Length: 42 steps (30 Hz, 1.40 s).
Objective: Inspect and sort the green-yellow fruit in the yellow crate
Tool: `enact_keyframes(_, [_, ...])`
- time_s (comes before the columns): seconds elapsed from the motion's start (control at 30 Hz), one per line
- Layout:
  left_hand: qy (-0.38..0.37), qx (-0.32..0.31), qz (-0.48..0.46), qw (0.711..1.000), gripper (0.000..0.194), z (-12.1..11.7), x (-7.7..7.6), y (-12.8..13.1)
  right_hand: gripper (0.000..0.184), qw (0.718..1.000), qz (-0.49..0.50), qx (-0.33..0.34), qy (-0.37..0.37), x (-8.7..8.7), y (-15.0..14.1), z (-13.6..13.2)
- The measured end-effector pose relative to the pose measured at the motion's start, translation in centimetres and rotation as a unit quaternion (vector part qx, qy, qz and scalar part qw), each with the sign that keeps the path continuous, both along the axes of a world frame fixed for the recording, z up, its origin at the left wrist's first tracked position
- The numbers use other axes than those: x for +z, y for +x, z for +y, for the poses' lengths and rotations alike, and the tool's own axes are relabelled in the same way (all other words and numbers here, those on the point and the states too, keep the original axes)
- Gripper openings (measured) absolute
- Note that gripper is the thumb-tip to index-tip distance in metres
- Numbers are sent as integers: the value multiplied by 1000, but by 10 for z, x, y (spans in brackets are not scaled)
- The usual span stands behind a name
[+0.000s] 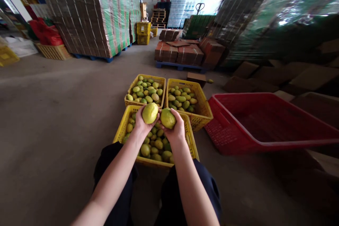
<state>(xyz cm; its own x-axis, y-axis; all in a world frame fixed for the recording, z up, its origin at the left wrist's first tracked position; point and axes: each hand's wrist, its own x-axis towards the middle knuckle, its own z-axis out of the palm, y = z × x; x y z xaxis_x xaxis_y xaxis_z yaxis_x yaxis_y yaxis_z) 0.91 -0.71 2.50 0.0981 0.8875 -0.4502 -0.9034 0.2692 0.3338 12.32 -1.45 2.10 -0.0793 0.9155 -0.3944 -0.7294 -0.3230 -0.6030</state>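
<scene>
My left hand is wrapped round a yellow lemon. Beside it, my right hand grips a greener lemon. The two fruits are held close together, with a small gap between them, above the near yellow crate. Many yellow and green lemons lie in that crate, partly hidden by my hands and forearms. Behind it stand a left yellow crate and a right yellow crate, both holding more lemons.
A large red bin stands on the right, close to the crates. Flattened cardboard lies beyond it. Farther back are a blue pallet of bundled cardboard and tall wrapped stacks. One loose fruit lies near a small box.
</scene>
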Motion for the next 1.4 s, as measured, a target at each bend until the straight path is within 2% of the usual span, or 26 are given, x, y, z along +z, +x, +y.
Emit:
enact_keyframes(0.07, [-9,2,1,1000,37,0,1,1,24,1000,11,-20,-17,1,0,0])
enact_keyframes(0.23, [-10,52,-2,999,36,5,-3,6,32,996,-1,-59,-74,4,-1,2])
enact_keyframes(0.37, [-12,56,-19,998,32,7,-7,6,38,995,-9,-70,-71,5,-3,3])
enact_keyframes(0.5, [-20,59,-13,998,34,7,-6,2,27,999,2,-21,-37,6,-2,1])
enact_keyframes(0.63, [4,93,-16,996,26,6,-4,0,9,999,-23,-13,-29,7,1,0])
enact_keyframes(0.77, [-3,76,-47,996,27,1,1,-2,15,999,-1,-10,-32,1,5,2])
enact_keyframes(0.97, [-28,16,-88,996,35,-2,3,-6,23,994,44,-64,-75,-6,7,7])
enact_keyframes(1.13, [-61,60,-25,996,28,4,-7,-13,29,996,18,-52,-73,-1,3,5])
enact_keyframes(1.2, [-52,69,-14,996,24,5,-9,-15,23,996,7,-60,-60,1,2,4])
enact_keyframes(1.3, [-38,74,-24,996,17,3,-8,-16,9,997,4,-65,-40,2,2,3])
enact_keyframes(1.4, [-6,62,-70,996,24,-1,-5,-19,12,999,4,-51,-14,1,4,1])
